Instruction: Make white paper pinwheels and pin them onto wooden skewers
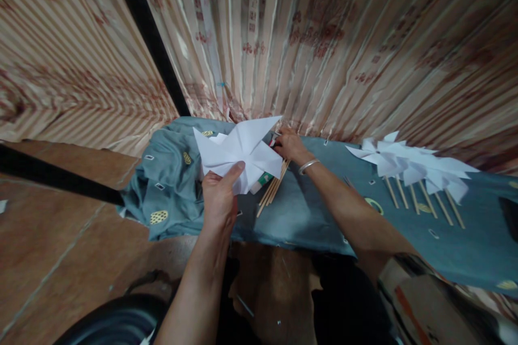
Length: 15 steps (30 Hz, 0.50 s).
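Note:
My left hand (pixel 219 194) holds up a white folded paper pinwheel (pixel 238 152), thumb pressed on its lower middle. My right hand (pixel 288 144), with a silver bangle at the wrist, reaches behind the paper's right edge and rests on top of a bundle of thin wooden sticks (pixel 273 187) that lie on the blue-grey cloth (pixel 307 210). Its fingertips touch something small there that the paper partly hides. A green and white object (pixel 263 180) peeks out below the paper.
Several finished white paper pinwheels on sticks (pixel 416 170) lie in a row on the cloth at the right. A striped, patterned curtain (pixel 324 38) hangs close behind. Brown floor (pixel 60 248) lies to the left, with a dark round object (pixel 117 323) at the bottom.

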Motion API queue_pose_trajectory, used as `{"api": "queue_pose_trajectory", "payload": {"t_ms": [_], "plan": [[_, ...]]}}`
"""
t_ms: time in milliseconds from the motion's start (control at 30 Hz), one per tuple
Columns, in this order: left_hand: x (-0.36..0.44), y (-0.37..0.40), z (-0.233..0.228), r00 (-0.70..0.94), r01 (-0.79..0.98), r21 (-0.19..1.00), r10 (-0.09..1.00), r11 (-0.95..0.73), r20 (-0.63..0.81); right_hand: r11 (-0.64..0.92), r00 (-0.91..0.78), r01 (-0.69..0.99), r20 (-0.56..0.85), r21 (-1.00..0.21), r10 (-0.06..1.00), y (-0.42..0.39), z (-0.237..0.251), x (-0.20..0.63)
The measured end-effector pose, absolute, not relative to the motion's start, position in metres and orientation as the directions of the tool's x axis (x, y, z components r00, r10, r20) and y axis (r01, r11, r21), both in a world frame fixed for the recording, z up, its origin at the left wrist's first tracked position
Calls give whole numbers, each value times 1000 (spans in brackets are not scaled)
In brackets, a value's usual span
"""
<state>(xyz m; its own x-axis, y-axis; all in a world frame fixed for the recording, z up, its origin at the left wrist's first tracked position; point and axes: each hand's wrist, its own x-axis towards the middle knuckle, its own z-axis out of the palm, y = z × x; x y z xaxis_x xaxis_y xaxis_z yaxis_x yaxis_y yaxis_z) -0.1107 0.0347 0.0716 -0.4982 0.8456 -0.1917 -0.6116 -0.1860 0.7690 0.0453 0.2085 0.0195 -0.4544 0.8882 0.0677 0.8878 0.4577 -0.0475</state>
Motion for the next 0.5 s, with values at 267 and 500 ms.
{"api": "queue_pose_trajectory", "payload": {"t_ms": [267, 500], "plan": [[-110, 34, 72, -501, -621, 759, 844, -196, -192, 443, -434, 889, 91, -120, 896, 208, 17, 42], [-110, 35, 68, -503, -597, 779, 847, -195, -173, 426, -395, 839, 159, -339, 905, 205, 15, 49]]}}
